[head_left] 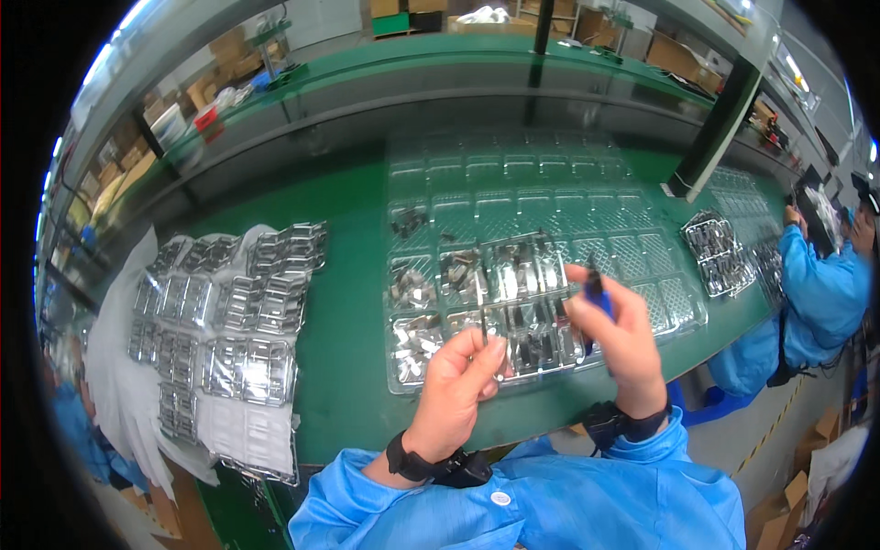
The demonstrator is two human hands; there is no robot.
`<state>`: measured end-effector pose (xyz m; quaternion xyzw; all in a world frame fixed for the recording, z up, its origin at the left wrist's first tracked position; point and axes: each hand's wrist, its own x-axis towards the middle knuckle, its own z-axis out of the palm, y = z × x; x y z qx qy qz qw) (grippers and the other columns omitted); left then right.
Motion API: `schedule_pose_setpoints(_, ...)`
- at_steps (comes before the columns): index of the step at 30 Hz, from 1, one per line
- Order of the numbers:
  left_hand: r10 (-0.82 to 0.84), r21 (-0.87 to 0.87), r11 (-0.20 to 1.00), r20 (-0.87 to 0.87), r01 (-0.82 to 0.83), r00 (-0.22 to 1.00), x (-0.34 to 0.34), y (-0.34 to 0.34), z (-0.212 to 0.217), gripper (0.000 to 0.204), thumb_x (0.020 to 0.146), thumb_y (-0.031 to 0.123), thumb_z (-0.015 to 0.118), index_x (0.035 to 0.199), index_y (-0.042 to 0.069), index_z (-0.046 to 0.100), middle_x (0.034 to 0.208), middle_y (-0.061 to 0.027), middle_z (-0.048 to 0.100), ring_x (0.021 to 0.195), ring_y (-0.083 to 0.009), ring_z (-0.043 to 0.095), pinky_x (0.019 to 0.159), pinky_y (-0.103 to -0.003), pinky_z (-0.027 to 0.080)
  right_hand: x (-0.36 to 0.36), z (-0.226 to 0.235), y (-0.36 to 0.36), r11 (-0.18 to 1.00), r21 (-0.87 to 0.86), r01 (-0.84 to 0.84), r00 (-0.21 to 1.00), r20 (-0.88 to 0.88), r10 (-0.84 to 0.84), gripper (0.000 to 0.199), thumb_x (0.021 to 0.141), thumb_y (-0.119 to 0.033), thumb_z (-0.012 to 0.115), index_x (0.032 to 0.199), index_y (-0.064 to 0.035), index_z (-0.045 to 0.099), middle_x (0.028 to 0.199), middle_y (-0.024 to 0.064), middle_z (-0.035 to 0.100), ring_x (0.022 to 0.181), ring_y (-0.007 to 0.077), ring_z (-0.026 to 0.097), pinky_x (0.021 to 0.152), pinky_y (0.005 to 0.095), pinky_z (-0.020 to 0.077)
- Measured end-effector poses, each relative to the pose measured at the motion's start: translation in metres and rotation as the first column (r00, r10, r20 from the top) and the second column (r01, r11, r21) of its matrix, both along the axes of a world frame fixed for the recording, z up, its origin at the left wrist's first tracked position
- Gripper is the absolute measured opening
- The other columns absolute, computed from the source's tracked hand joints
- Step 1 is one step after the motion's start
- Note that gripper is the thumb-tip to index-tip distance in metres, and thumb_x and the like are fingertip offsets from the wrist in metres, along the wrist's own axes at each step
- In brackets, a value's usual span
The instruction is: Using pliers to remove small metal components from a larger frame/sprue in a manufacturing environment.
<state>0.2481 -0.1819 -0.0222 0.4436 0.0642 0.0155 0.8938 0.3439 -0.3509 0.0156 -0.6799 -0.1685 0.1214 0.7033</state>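
Stretching across the whole frame from lower left to upper right is a green workbench, with a second green shelf curving along the top. At the centre of the frame a large clear plastic tray lies on the bench; its far pockets look bare, while the near rows hold shiny metal parts. At the left of the frame a white sheet carries rows of clear packets of metal pieces. A blue sleeve fills the bottom centre, and both wrists wear dark bands. At the right edge another person in a blue coat leans over more trays of the same sort.

Just below the middle of the frame, the left hand is raised over the near edge of the tray, its fingers curled shut and pinching a thin metal strip that stands nearly upright above the knuckles. To its right, the right hand is lifted a little higher, thumb and forefinger closed on a small dark piece with a blue part beneath it; the blur makes it hard to tell what that piece is. The two hands are near each other but apart, both above the filled front pockets.
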Motion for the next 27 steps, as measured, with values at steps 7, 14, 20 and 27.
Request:
schedule_pose_setpoints(7,-0.091,-0.325,0.943,-0.038,0.074,0.995,0.007,0.002,0.005,0.025,0.091,0.027,0.051,0.090,0.003,0.055,0.082,-0.0039,0.057,0.067,-0.0099,0.046,0.061,-0.022,0.037,-0.007,-0.012,0.019,0.999,0.021,0.033,0.997,0.066,-0.034,0.035,0.083,-0.003,0.057,0.118,0.0021,0.055,0.073,-0.0035,0.054,0.062,0.0029,0.050,0.054,0.0180,0.0383)
schedule_pose_setpoints(14,-0.123,-0.493,0.866,-0.048,0.083,0.991,0.017,0.009,-0.027,0.037,0.097,0.038,0.040,0.094,0.005,0.056,0.089,-0.0076,0.060,0.070,-0.0128,0.049,0.060,-0.024,0.040,-0.011,-0.015,0.018,0.993,0.072,0.095,0.992,0.079,-0.101,0.035,0.083,-0.001,0.056,0.118,0.0015,0.055,0.071,-0.0051,0.051,0.060,0.0020,0.047,0.052,0.0181,0.0371)
schedule_pose_setpoints(20,0.004,-0.448,0.892,-0.127,-0.061,0.992,0.025,0.012,-0.028,0.035,0.096,0.032,0.043,0.104,0.000,0.054,0.096,-0.0112,0.059,0.080,-0.0157,0.054,0.064,-0.026,0.044,-0.003,-0.016,0.015,0.971,0.124,0.206,0.973,0.080,-0.216,0.032,0.085,-0.008,0.058,0.116,0.0018,0.056,0.073,-0.0037,0.055,0.059,0.0024,0.048,0.053,0.0169,0.0369)
schedule_pose_setpoints(27,0.189,-0.180,0.960,-0.159,-0.216,0.969,0.025,0.021,-0.008,0.044,0.097,0.032,0.040,0.123,-0.003,0.047,0.125,-0.0177,0.051,0.119,-0.0243,0.045,0.102,-0.036,0.031,0.013,-0.017,-0.016,0.894,0.192,0.406,0.898,0.101,-0.429,0.035,0.086,-0.011,0.055,0.117,0.0061,0.054,0.066,-0.0063,0.047,0.054,0.0004,0.040,0.051,0.0152,0.0301)
